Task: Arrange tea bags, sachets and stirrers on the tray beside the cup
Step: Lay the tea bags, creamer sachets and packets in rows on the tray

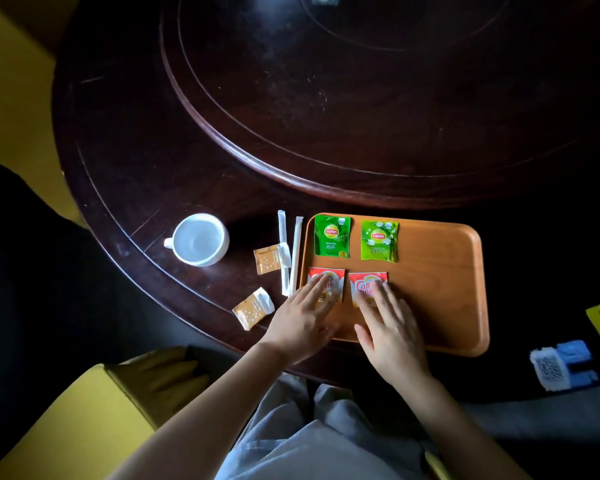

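On the tray's [444, 289] near edge, the left hand [303, 320] and right hand [392, 327] are laid flat with fingers spread, partly hiding two red sachets [368, 282], beyond which two green tea bags [331, 235] are set, while brown sachets [267, 259], stirrers [296, 251] and cup [200, 239] are left beside the tray on the bench [187, 133].

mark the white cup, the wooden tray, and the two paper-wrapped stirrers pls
White ceramic cup [199, 263]: head view, on its near outer wall.
Orange-brown wooden tray [440, 299]: head view, on a bare stretch of its floor.
Two white paper-wrapped stirrers [295, 251]: head view, mid-length on the right one.
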{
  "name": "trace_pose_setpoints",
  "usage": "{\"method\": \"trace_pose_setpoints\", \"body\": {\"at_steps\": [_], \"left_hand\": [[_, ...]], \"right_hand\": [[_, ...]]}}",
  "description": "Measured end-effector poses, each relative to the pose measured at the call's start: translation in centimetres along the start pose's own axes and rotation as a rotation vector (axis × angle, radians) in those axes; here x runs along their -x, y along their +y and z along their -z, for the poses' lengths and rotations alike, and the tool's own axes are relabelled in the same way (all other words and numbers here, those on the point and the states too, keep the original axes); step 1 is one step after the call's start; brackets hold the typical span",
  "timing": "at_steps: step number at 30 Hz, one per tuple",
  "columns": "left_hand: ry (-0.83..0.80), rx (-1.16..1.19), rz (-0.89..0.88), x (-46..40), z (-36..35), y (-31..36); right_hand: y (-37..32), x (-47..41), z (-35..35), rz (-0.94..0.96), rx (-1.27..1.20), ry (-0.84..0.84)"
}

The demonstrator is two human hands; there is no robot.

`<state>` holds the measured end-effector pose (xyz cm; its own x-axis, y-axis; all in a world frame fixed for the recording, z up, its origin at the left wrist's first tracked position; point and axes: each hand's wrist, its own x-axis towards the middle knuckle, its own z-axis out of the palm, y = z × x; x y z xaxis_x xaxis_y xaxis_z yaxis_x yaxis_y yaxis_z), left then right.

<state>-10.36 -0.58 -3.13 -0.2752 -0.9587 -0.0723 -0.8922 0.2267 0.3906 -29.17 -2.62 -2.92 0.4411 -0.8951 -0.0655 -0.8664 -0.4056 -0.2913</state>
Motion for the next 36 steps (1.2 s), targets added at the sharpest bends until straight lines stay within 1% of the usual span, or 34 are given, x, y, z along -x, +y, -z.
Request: {"method": "trace_pose_setpoints", "body": {"at_steps": [4, 12, 16, 21, 23, 25, 26, 28, 30, 33, 36], "left_hand": [[-0.026, 0.005, 0.014, -0.2, -0.1, -0.2], [-0.019, -0.006, 0.032, -0.5, 0.1, 0.3], [-0.011, -0.018, 0.025, -0.6, 0.0, 0.2], [-0.033, -0.002, 0.035, -0.6, 0.3, 0.5], [-0.005, -0.013, 0.021, -0.5, 0.9, 0.7], [0.088, 0.012, 0.036, 0.2, 1.7, 0.7], [0.152, 0.040, 0.081, 0.8, 2.1, 0.3], [0.270, 0.074, 0.209, 2.4, 2.9, -0.8], [0.324, 0.071, 0.308, 4.3, 3.3, -2.2], [0.274, 0.012, 0.364, 6.6, 3.5, -3.7], [0.217, -0.031, 0.377, 7.7, 3.4, -4.6]], "right_hand": [[0.1, -0.1, 0.5, -0.054, 0.014, -0.002], [0.0, -0.4, 0.9, -0.104, 0.022, -0.015], [-0.1, -0.5, 1.2, -0.107, 0.029, -0.046], [-0.3, -0.5, 1.7, -0.099, 0.025, -0.021], [-0.4, -0.6, 1.8, -0.095, 0.017, 0.043], [-0.9, -0.9, 2.0, -0.098, -0.002, 0.104], [-1.2, -1.2, 2.1, -0.092, -0.010, 0.129], [-2.0, -2.4, 2.3, -0.040, -0.015, 0.177], [-3.4, -4.3, 2.4, 0.053, -0.030, 0.190], [-6.2, -7.6, 2.2, 0.201, -0.057, 0.134], [-8.9, -10.4, 1.7, 0.328, -0.020, 0.056]]}}
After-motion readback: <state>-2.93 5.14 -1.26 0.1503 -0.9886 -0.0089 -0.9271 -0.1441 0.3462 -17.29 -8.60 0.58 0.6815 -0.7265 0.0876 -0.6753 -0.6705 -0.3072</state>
